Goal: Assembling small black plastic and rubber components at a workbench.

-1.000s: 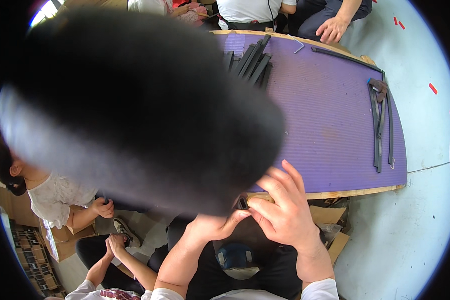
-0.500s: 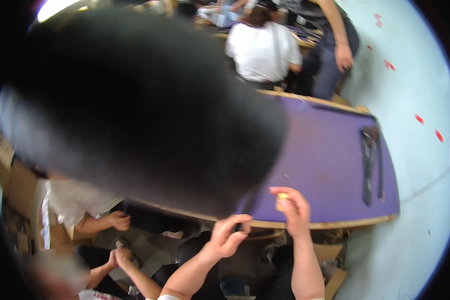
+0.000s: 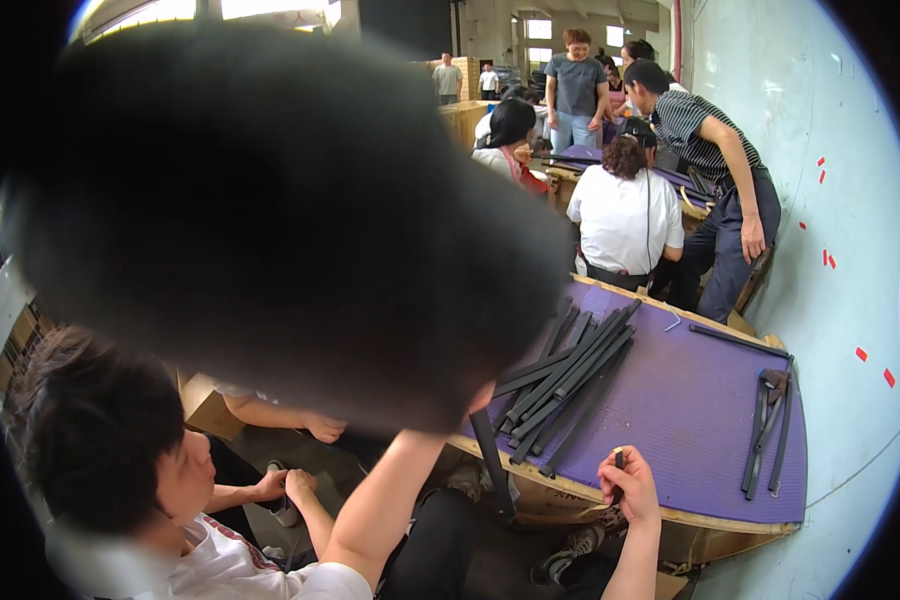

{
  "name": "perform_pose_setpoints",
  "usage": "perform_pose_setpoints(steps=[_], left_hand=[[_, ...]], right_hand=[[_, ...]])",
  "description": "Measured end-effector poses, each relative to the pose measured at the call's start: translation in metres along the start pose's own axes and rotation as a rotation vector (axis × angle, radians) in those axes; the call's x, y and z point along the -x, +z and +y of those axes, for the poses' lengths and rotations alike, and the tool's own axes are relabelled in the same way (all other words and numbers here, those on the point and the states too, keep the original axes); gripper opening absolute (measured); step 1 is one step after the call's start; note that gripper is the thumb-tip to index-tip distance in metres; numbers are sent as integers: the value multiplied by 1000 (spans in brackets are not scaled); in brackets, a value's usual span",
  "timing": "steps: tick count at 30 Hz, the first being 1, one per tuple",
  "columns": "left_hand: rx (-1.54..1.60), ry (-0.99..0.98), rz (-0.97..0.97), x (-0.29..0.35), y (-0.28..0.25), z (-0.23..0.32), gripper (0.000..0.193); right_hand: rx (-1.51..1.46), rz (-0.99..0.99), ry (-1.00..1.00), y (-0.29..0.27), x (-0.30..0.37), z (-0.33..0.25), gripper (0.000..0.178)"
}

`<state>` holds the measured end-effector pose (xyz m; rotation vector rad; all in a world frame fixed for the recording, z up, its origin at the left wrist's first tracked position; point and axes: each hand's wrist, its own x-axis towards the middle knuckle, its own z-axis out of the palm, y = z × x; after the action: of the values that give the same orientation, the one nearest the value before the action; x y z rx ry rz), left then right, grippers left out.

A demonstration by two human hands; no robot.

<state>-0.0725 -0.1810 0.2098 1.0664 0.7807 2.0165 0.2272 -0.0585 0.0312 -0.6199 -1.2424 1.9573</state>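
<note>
The right hand (image 3: 630, 485) is closed around 1 small dark piece (image 3: 618, 460), whose tip pokes up above the fingers, at the near edge of the purple counter (image 3: 690, 420). The left hand is hidden behind a big dark blur (image 3: 270, 220), so its state cannot be told; 1 dark strip (image 3: 492, 465) hangs just below it. A pile of black strips (image 3: 570, 385), too overlapped to count, lies beyond, and 1 smaller bundle (image 3: 770, 425) lies at the right end.

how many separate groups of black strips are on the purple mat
3: a big fanned pile of black strips at the purple mat's left end, a small bundle near its right edge, one single strip at the far edge. The dark blur may hide more.
</note>
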Motion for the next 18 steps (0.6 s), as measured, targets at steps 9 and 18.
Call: perform_pose_setpoints(steps=[9, 18], left_hand=[[181, -41, -57, -95, 26, 23, 38], [252, -123, -21, -165, 20, -25, 36]], right_hand=[[12, -212, 98, 25, 17, 19, 31], [-19, -158, 18, 18, 27, 13, 36]])
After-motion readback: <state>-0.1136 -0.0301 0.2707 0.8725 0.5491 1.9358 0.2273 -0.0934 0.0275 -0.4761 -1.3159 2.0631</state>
